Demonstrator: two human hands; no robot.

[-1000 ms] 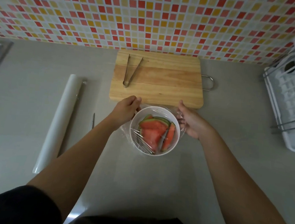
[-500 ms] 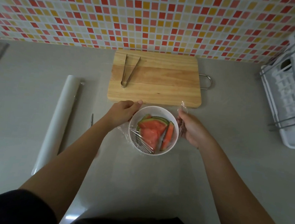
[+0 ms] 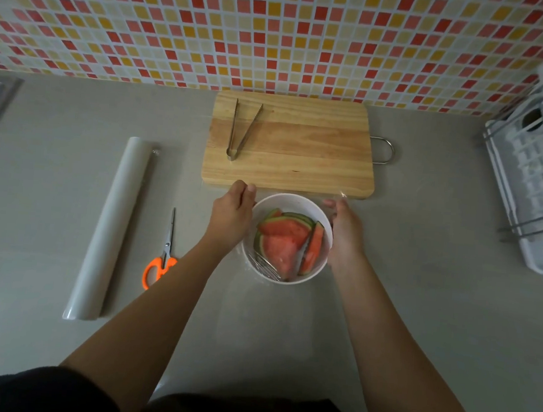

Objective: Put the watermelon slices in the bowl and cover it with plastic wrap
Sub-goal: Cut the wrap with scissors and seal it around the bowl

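A white bowl [image 3: 291, 201] stands on the grey counter just in front of the cutting board. Several watermelon slices [image 3: 285, 239] lie inside it, red flesh with green rind. A sheet of clear plastic wrap [image 3: 264, 265] is stretched over the bowl, wrinkled at its near left rim. My left hand [image 3: 232, 217] presses against the bowl's left side, its fingers pinching the wrap at the far left rim. On the right side, my right hand [image 3: 344, 229] pinches a corner of the wrap at the far right rim.
A wooden cutting board [image 3: 300, 149] with metal tongs [image 3: 241, 128] lies behind the bowl, by the tiled wall. The plastic wrap roll [image 3: 109, 225] and orange-handled scissors [image 3: 161, 259] lie to the left. A white dish rack [image 3: 535, 174] stands at the right edge.
Both hands have shifted along the bowl's sides, pulling the wrap tighter over it. My left arm has moved off the scissors, so their orange handles now show.
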